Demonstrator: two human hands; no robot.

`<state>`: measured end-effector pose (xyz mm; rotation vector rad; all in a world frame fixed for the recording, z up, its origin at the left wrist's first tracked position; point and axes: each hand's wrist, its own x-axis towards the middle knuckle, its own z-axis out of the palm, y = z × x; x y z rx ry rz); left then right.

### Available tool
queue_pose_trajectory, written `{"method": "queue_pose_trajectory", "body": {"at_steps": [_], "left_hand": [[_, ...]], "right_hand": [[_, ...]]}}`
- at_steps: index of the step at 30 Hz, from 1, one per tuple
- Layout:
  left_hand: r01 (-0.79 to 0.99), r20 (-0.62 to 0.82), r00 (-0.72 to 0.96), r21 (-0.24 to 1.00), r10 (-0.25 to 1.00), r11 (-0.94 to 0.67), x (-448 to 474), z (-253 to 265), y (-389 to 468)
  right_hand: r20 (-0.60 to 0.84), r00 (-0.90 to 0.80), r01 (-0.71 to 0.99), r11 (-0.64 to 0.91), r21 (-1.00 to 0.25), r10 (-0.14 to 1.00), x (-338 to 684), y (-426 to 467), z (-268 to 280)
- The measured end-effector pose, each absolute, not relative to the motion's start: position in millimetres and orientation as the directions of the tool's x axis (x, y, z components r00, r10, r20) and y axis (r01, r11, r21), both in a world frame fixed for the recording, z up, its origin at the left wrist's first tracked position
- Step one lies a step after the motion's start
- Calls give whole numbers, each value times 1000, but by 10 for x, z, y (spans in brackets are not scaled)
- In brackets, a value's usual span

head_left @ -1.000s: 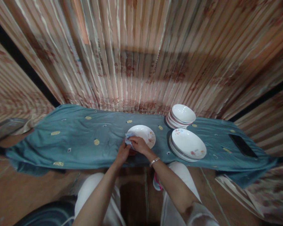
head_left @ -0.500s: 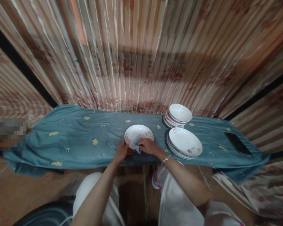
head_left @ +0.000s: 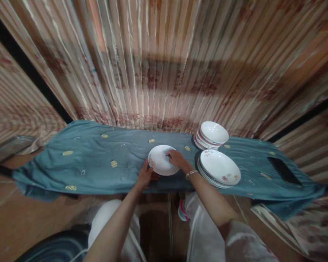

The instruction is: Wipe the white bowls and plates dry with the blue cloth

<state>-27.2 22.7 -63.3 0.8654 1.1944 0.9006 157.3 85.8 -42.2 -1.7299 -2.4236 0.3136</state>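
Note:
A white plate (head_left: 160,165) with small flower prints at its rim is held over the near part of the cloth-covered table. My left hand (head_left: 145,176) grips its lower-left rim, thumb on top and fingers beneath. On the plate's upper right lies my right hand (head_left: 176,159), fingers closed on a light blue cloth (head_left: 166,153), mostly hidden under the hand. To the right is a stack of flowered plates (head_left: 220,167). Behind that stack stands a pile of white bowls (head_left: 213,133).
A blue-green tablecloth (head_left: 95,163) with yellow motifs covers the long table. A black phone (head_left: 284,171) lies at the right end. Pleated curtains (head_left: 164,72) hang behind, with dark poles at both sides. A dark round object (head_left: 54,247) is at lower left.
My right hand has moved with the cloth from the plate's near rim up to its upper right side. My left hand still grips the rim. The whole view has shifted slightly.

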Motion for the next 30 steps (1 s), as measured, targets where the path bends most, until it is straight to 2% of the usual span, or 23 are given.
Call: {"method": "queue_pose_trajectory", "body": {"at_steps": [11, 18, 25, 30], "left_hand": [[-104, -392, 104, 910, 914, 401, -261, -604, 214], [-106, -377, 111, 916, 920, 388, -266, -619, 226], [-102, -361, 105, 923, 927, 371, -255, -659, 251], [-101, -363, 91, 923, 927, 371, -258, -692, 262]], "right_hand": [[49, -441, 825, 426, -371, 896, 975, 692, -437], [52, -544, 675, 473, -566, 838, 1267, 428, -548], [87, -559, 636, 493, -593, 825, 1327, 449, -606], [201, -531, 615, 538, -576, 823, 1073, 609, -668]]}}
